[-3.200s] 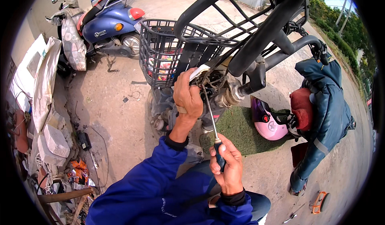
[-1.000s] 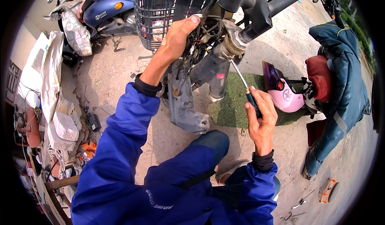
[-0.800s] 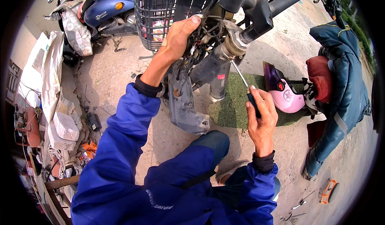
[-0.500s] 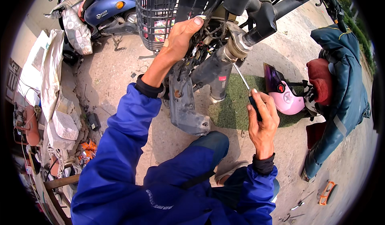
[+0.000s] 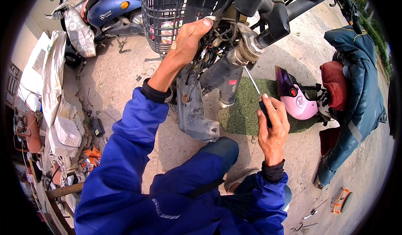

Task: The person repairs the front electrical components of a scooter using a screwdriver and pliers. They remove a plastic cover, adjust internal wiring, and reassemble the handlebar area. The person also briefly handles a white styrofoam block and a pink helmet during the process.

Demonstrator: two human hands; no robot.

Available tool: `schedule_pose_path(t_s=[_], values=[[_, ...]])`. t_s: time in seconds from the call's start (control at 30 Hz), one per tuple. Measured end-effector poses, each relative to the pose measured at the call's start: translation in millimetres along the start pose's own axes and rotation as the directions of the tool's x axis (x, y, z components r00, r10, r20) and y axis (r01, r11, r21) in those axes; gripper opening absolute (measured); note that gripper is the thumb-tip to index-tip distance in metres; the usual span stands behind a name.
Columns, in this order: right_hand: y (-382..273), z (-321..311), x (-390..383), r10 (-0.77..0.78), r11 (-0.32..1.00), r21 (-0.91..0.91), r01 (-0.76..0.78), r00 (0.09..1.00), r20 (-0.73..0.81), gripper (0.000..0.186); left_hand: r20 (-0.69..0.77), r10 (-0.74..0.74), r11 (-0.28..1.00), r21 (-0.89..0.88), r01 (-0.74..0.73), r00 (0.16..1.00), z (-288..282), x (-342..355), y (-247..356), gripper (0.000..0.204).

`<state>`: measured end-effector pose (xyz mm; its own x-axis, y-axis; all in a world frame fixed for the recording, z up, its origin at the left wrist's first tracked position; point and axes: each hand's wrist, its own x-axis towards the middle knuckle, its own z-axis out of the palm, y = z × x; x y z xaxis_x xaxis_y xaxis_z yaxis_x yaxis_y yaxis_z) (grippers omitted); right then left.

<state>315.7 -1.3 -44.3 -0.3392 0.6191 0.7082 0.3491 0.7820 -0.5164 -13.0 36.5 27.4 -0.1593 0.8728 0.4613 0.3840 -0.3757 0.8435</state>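
My right hand is closed around the dark handle of a screwdriver. Its bare shaft slants up and left, with the tip close to the metal steering collar of a stripped-down electric scooter; contact is unclear. My left hand grips at the scooter's front, thumb up, beside a tangle of exposed wires. Its fingers wrap out of sight, so what they hold is hidden. Below the wires hangs a dusty grey plastic panel, next to the dark frame tube.
A black basket is mounted ahead of the wires. Right of the frame lie a green footboard mat, a pink helmet and a dark padded cover. A blue scooter stands far left; rubble and white blocks line the left.
My right hand has shifted slightly left with the screwdriver, whose tip stays near the collar. My left hand holds its place.
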Motion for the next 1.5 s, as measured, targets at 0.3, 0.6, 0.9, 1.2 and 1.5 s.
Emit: schedule_pose_path(t_s=[0.3, 0.6, 0.9, 1.2, 1.5], values=[[0, -1, 1, -0.008, 1.0, -0.002, 0.008, 1.0, 0.004, 0.046, 0.009, -0.014, 1.0, 0.006, 0.014, 1.0, -1, -1, 3, 0.079], [0, 1, 1, -0.012, 1.0, -0.015, 0.012, 1.0, 0.004, 0.048, 0.008, -0.006, 1.0, 0.016, 0.006, 1.0, 0, -1, 5, 0.075], [2, 11, -2, -0.062, 0.968, -0.244, 0.064, 0.998, 0.018, 0.046, -0.045, 0.058, 0.996, 0.064, -0.055, 0.997, 1, 2, -3, 0.073], [10, -3, 3, 0.548, 0.149, 0.754, -0.64, 0.688, 0.476, 0.033, -0.076, 0.018, 1.0, -0.01, -0.019, 0.997, 5, 1, -3, 0.072], [-3, 5, 8, 0.142, 0.988, 0.055, -0.146, 0.987, 0.071, 0.03, -0.111, 0.019, 1.0, -0.005, -0.019, 0.994, 10, 0, -1, 0.074]])
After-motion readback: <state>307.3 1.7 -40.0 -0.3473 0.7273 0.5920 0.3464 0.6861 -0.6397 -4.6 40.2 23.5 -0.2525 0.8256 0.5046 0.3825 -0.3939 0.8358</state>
